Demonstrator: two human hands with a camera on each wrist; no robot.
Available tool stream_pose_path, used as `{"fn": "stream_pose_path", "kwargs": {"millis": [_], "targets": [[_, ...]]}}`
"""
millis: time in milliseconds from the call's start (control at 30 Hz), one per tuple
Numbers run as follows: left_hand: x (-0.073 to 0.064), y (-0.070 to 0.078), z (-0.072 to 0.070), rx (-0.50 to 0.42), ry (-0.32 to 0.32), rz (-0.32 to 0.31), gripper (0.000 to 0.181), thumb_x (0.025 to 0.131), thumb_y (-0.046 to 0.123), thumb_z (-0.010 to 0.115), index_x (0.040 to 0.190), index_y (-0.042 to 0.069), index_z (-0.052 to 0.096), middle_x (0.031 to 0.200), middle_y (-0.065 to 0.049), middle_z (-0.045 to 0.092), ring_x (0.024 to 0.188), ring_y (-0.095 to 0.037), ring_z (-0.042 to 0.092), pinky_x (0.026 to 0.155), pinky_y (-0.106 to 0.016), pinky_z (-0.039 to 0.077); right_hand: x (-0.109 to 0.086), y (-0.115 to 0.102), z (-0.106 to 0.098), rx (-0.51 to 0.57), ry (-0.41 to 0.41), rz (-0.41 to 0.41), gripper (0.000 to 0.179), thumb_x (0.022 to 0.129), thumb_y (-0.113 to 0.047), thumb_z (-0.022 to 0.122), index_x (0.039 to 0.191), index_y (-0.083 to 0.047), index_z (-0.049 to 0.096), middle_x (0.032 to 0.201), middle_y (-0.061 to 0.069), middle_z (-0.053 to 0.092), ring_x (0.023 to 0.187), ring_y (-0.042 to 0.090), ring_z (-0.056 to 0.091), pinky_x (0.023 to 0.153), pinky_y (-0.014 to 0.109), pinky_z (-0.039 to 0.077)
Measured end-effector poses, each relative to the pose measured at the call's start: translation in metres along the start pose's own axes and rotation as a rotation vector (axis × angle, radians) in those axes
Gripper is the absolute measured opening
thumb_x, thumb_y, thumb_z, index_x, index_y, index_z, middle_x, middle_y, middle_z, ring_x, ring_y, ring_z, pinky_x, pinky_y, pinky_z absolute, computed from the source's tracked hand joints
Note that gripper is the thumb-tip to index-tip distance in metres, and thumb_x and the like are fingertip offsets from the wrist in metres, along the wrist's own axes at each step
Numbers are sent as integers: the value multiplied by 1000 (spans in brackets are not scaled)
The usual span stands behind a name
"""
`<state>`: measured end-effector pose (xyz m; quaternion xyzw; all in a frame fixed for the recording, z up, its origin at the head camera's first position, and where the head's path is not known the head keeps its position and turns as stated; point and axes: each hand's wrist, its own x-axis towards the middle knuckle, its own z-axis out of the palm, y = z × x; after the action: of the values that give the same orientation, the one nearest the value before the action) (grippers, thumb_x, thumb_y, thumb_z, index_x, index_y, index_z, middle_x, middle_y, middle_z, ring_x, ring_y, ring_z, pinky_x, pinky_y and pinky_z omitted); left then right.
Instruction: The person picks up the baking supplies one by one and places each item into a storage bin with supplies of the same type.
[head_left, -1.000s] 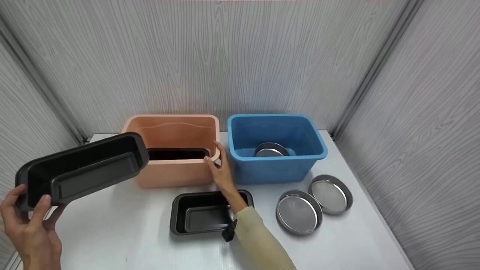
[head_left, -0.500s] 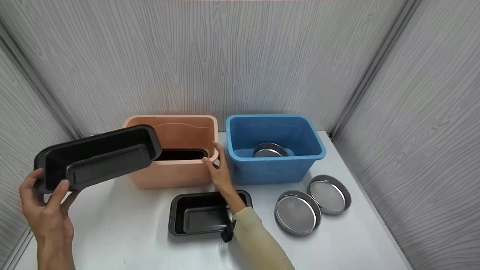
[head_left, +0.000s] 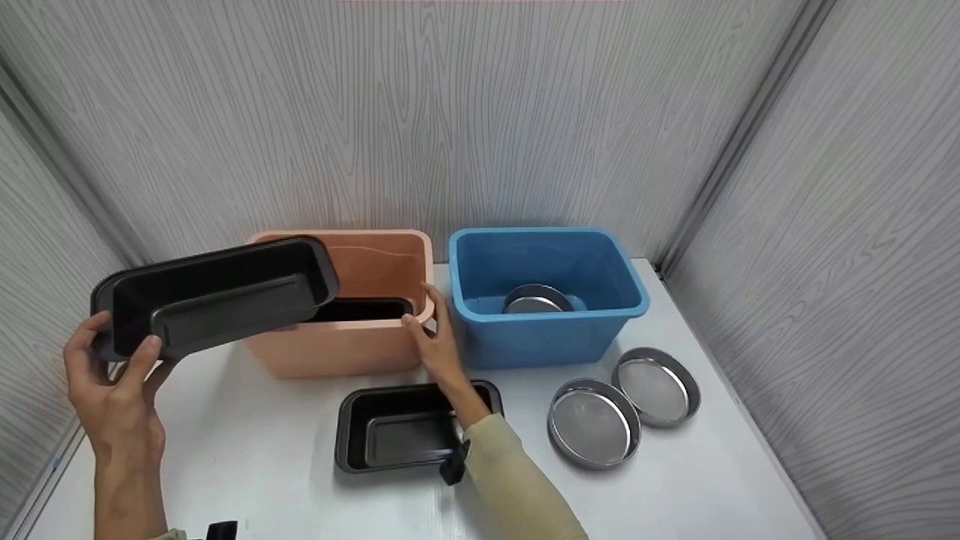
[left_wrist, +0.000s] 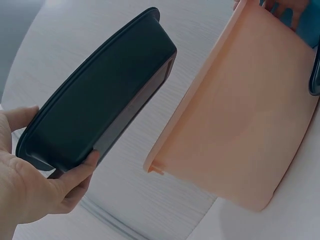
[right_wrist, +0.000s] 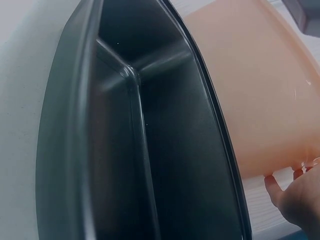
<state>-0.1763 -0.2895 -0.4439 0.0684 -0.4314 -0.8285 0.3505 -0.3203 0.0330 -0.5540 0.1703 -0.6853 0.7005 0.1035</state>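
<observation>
In the head view my left hand (head_left: 120, 397) grips one end of a black loaf pan (head_left: 225, 304), holding it tilted in the air. The pan's far end overlaps the left part of the peach bin (head_left: 337, 352); the left wrist view shows the held pan (left_wrist: 100, 95) apart from the bin wall (left_wrist: 235, 115). At the bin's front right corner, my right hand (head_left: 437, 341) holds the rim between thumb and fingers. Inside that bin lies another black loaf pan (head_left: 364, 309), partly hidden. A third loaf pan (head_left: 409, 435) sits on the table beneath my right forearm.
To the right of the peach bin stands a blue bin (head_left: 540, 341) with a round metal pan (head_left: 536, 300) inside. Two more round pans, a nearer one (head_left: 594, 424) and a farther one (head_left: 658, 386), lie on the white table (head_left: 262, 465). Wood-patterned panels (head_left: 450, 112) enclose the back and sides.
My left hand has carried the loaf pan right and upward, so it now overlaps more of the peach bin. The right hand still holds the rim.
</observation>
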Motion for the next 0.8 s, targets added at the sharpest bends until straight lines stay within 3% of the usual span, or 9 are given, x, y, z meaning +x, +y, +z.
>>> {"fn": "stream_pose_path", "kwargs": {"millis": [133,400,600,800], "targets": [[1,-3,7,-3,-10,-7,61,84,-19,73,138,5,60,146,-16,42,116,-32,57,79,-34,63,0,0,-1,-10,1,4,65,104,-20,64,162,-13,34,168,4,30,153,38,30,114,57,40],[4,-9,18,56,-86,0,64,85,-17,74,142,5,58,146,-18,41,108,-33,63,84,-35,61,0,0,0,2,-4,-12,64,105,-17,63,161,-14,34,168,7,29,143,24,45,109,49,46],[6,-16,25,124,-129,-33,66,86,-14,75,145,7,55,151,-15,39,107,-30,65,86,-32,60,0,-2,0,-35,-4,-40,63,105,-13,61,161,-9,33,169,10,29,153,27,31,114,54,40],[9,-22,28,171,-131,-87,67,85,-13,76,145,10,55,153,-12,38,108,-28,64,85,-29,60,-6,-23,4,-17,-8,-34,62,104,-8,59,161,-8,33,168,19,27,150,34,34,113,53,41]]}}
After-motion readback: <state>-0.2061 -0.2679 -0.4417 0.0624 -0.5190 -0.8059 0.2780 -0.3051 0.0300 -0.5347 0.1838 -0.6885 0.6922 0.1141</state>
